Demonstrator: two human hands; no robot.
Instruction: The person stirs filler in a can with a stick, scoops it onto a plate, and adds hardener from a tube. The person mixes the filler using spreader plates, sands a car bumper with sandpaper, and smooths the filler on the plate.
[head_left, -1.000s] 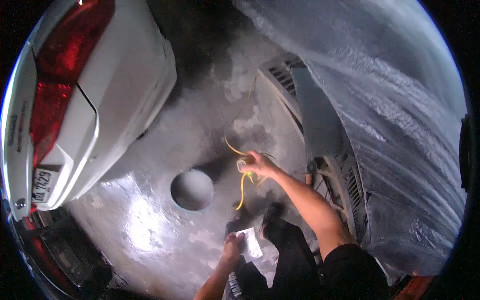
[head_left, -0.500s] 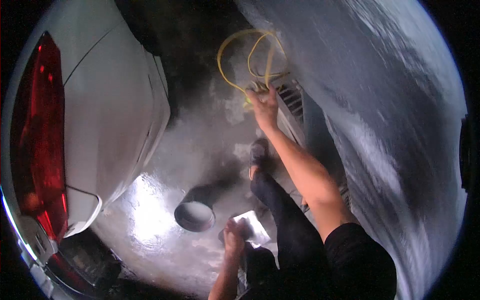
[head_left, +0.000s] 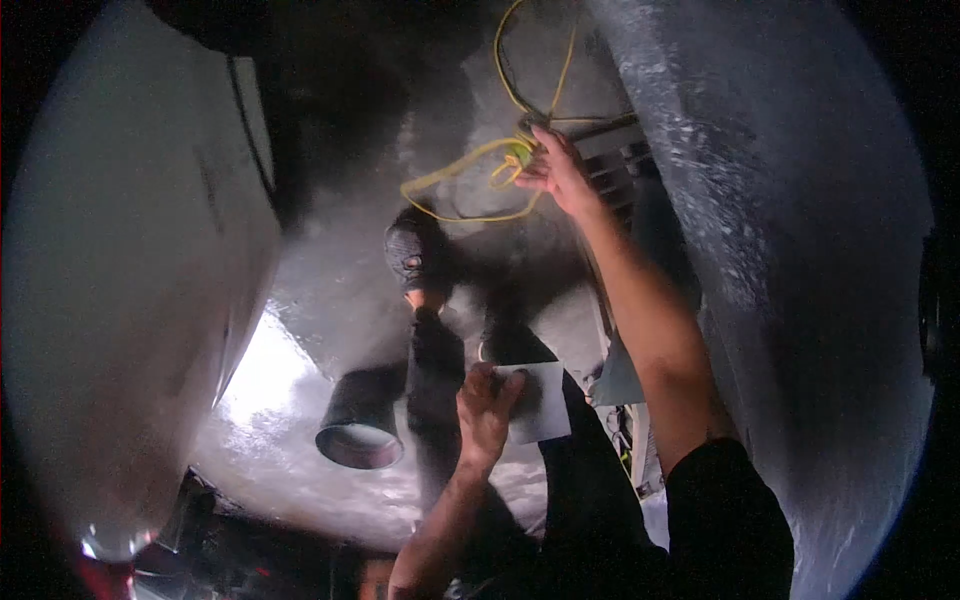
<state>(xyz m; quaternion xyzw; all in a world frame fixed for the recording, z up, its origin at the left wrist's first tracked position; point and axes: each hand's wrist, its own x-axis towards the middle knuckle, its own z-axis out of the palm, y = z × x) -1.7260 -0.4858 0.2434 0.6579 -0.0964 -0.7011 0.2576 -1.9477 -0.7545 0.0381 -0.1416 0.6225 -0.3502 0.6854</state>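
A grey, blotchy floor (head_left: 335,260) runs through the middle of the frame, dark toward the top and glaring white at centre left. A pale, smooth vehicle panel (head_left: 130,260) fills the left side, and a wrinkled, sheen-streaked cover (head_left: 800,250) hangs down the right side.

Your right hand (head_left: 562,175) is stretched out at the upper centre, its fingers and thumb closed on a gathered bunch of yellow cord (head_left: 450,172). One loop hangs out to the left of that hand, and more cord rises from it to the top edge of the frame. How tightly you grip it, you cannot tell from here. Just right of the hand is a slatted grille (head_left: 612,180), partly hidden by your arm.

Your left hand (head_left: 485,412), below the centre, pinches the left side of a pale sheet (head_left: 540,405), with the thumb laid across its face. The sheet lies in front of your dark trousers (head_left: 590,500).

A round container (head_left: 367,398) is on the floor at lower left of centre, apart from both hands, its open mouth toward the bottom of the frame. One dark shoe (head_left: 404,250) shows above it, just below the cord's loop.
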